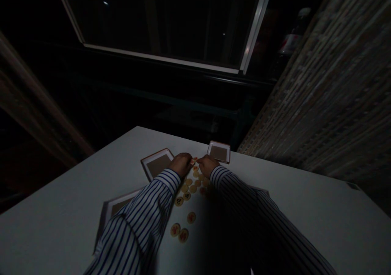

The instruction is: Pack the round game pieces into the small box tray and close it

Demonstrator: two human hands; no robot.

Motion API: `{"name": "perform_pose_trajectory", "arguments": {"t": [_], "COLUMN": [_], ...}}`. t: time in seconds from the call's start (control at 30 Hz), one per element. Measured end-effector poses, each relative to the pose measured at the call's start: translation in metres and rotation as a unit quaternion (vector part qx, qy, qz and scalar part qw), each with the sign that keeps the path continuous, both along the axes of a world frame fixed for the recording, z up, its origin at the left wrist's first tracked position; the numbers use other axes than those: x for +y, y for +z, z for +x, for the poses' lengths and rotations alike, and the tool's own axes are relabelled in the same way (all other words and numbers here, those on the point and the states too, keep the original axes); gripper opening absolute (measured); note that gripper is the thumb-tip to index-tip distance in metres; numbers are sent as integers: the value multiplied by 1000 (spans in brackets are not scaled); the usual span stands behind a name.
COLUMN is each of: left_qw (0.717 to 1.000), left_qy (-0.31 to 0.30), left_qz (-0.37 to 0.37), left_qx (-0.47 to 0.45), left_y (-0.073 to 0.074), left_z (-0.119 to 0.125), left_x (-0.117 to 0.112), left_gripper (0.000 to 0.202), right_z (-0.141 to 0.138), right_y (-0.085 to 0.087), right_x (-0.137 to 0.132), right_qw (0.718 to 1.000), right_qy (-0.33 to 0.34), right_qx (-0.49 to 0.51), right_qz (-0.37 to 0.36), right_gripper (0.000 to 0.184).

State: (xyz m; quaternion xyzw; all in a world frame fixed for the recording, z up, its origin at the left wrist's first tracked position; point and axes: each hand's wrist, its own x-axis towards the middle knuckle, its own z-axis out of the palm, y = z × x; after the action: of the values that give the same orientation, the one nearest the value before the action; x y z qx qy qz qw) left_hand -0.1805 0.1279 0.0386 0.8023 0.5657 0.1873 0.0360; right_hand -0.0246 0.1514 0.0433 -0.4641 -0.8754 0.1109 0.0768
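**In the middle of the frame: tight quarters, bad light**

Just below centre, the left hand (pixel 181 164) and right hand (pixel 208 166) nearly meet at the top of a loose scatter of round discs (pixel 193 189) on a white desk (pixel 290 210). The fingers on both are bunched in close, with a narrow gap between the hands and red-marked discs (pixel 192 161) right at the tips. Honestly too dim to tell if either one has a proper pinch.

What could go wrong? Crowding, mostly. With the hands that close, one could nudge a disc out of the other's fingers, or shove the neighbours just below.

Then the sleeves. The right sleeve (pixel 244 201) runs right along the scatter, so pulling back low might drag a few discs with it. The left sleeve (pixel 134 222) partly covers the lower left tray (pixel 119 206), so a careless elbow could skid that.

Also, the upper right tray (pixel 219 152) sits near the far edge of the desk, just beyond the right hand; a knuckle bump might send it over.

Last one: shadow. The dark-marked discs (pixel 179 201) are readable, but others look blank to me, so mixing them up seems easy.
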Motion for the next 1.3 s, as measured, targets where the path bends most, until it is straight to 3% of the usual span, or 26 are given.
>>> {"name": "perform_pose_trajectory", "arguments": {"t": [0.27,0.4,0.6,0.83,1.07,1.3], "left_qw": [998,992,977,964,947,921], "left_qy": [38,60,37,9,-17,-33], "left_qz": [14,-11,-16,-17,-8,-48], "left_qx": [-42,-106,-208,-266,-321,-385], "left_y": [13,19,26,33,34,42], "left_z": [5,7,12,24,37,56], "left_x": [-13,-21,-31,-44,-56,-74], "left_gripper": [27,27,23,25,30,32], "right_z": [7,10,19,36,52,71], "right_y": [10,17,29,43,45,50], "right_x": [-3,-7,-19,-38,-53,-75], "right_qw": [996,990,979,958,952,946], "right_qy": [-6,-2,12,21,-4,-3], "right_qx": [85,141,199,279,298,320], "right_qz": [-6,-17,-34,-59,-74,-44], "right_gripper": [37,36,37,36,38,35]}}
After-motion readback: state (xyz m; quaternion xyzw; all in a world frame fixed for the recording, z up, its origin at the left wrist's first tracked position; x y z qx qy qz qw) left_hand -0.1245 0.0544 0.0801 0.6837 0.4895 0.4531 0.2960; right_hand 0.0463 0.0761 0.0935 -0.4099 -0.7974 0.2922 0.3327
